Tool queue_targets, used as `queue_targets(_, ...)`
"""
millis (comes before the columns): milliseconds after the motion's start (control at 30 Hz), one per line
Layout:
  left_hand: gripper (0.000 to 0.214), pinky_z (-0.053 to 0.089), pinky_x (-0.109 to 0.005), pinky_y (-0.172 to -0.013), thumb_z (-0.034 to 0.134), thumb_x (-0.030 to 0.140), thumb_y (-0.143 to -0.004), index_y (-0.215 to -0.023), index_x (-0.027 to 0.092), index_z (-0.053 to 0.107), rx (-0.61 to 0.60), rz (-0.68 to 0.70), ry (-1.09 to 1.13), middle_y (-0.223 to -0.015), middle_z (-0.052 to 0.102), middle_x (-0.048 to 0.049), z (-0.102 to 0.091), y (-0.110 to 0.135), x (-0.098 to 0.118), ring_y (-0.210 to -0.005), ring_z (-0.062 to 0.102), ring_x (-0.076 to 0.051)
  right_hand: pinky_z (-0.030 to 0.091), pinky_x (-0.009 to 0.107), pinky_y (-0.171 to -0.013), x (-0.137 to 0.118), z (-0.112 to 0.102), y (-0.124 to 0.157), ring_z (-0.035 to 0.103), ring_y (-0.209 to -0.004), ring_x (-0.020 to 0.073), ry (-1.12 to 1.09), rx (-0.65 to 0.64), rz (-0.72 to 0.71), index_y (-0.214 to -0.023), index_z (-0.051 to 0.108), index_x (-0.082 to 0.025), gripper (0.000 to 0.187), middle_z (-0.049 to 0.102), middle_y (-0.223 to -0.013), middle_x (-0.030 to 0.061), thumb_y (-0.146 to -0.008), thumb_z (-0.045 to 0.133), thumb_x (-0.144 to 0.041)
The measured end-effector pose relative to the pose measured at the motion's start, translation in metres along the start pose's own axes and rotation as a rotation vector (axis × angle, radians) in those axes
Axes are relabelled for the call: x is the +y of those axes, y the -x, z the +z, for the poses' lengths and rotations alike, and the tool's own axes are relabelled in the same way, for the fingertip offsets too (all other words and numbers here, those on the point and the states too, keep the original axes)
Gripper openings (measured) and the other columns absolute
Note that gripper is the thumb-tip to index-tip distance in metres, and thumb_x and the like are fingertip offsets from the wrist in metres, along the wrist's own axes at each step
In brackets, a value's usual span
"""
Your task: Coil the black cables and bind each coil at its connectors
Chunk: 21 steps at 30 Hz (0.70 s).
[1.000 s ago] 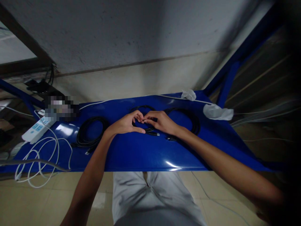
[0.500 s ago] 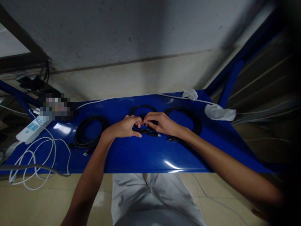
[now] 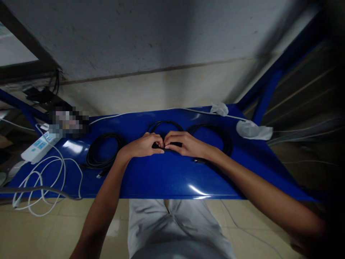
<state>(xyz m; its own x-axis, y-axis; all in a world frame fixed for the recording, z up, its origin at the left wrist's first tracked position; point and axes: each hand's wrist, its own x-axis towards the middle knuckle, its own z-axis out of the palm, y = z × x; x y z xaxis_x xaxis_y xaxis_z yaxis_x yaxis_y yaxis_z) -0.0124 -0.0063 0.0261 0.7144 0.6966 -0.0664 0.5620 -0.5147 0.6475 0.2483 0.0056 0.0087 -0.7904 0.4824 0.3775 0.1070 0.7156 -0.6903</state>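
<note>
A coiled black cable (image 3: 167, 123) lies in the middle of the blue table (image 3: 161, 180), its near part between my two hands. My left hand (image 3: 147, 144) is closed on the near strands, thumb below and fingers curled above. My right hand (image 3: 185, 142) grips the same strands just to the right, the fingertips of both hands almost meeting. Fingers hide part of the coil. To the left lies a second black cable coil (image 3: 90, 153) with a plug end (image 3: 100, 175). A third black coil (image 3: 229, 140) sits right of my right hand, its connector (image 3: 198, 160) under my wrist.
A white power strip (image 3: 37, 149) and loose white cable (image 3: 63, 169) occupy the table's left end. White plastic wraps (image 3: 253, 130) lie at the right edge. A thin white cable (image 3: 121, 114) runs along the back, before the wall (image 3: 134, 90). Blue posts (image 3: 269, 88) rise at the sides.
My fingertips have moved from a pinch above the strands down around the middle coil's near side. The plug end that showed below my right hand is now hidden. The view shifted slightly.
</note>
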Motion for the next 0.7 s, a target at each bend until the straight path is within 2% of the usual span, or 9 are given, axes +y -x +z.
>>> queue_targets(200, 0.021, 0.041, -0.042, -0.107, 0.077, 0.043, -0.098, -0.109, 0.025, 0.073, 0.035, -0.042, 0.002, -0.105, 0.075, -0.0036, 0.002, 0.003, -0.001, -0.109, 0.066, -0.026, 0.057, 0.036, -0.098, -0.004, -0.007, -0.001, 0.073, -0.105, 0.0221, -0.001, -0.001, 0.014, -0.111, 0.078, -0.02, 0.023, 0.076, -0.113, 0.0109, -0.111, 0.06, -0.034)
queue_targets(333, 0.02, 0.043, -0.043, -0.106, 0.079, 0.042, -0.096, -0.105, 0.025, 0.073, 0.075, -0.039, 0.006, -0.103, 0.077, -0.0029, 0.0, 0.002, 0.003, -0.105, 0.067, -0.026, 0.057, 0.036, -0.093, -0.005, -0.01, -0.001, 0.072, -0.098, 0.0216, -0.002, -0.009, 0.041, -0.108, 0.078, -0.02, 0.022, 0.077, -0.109, 0.0097, -0.11, 0.06, -0.033)
queue_targets(533, 0.018, 0.052, -0.035, -0.088, 0.078, 0.034, -0.097, -0.105, 0.022, 0.068, 0.112, 0.034, 0.196, -0.098, 0.076, -0.0036, -0.002, -0.002, 0.012, -0.094, 0.072, -0.022, 0.054, 0.032, -0.084, -0.007, -0.009, -0.002, 0.071, -0.089, 0.0191, -0.035, 0.022, 0.075, -0.105, 0.077, -0.021, 0.024, 0.078, -0.103, 0.0066, -0.11, 0.059, -0.036)
queue_targets(700, 0.016, 0.052, -0.033, -0.088, 0.078, 0.032, -0.097, -0.107, 0.023, 0.069, 0.162, 0.046, 0.257, -0.099, 0.074, -0.0022, -0.002, -0.002, 0.016, -0.095, 0.07, -0.02, 0.051, 0.028, -0.078, -0.005, -0.009, -0.001, 0.068, -0.084, 0.0174, -0.098, 0.08, 0.155, -0.109, 0.075, -0.02, 0.026, 0.075, -0.096, 0.0033, -0.109, 0.062, -0.043)
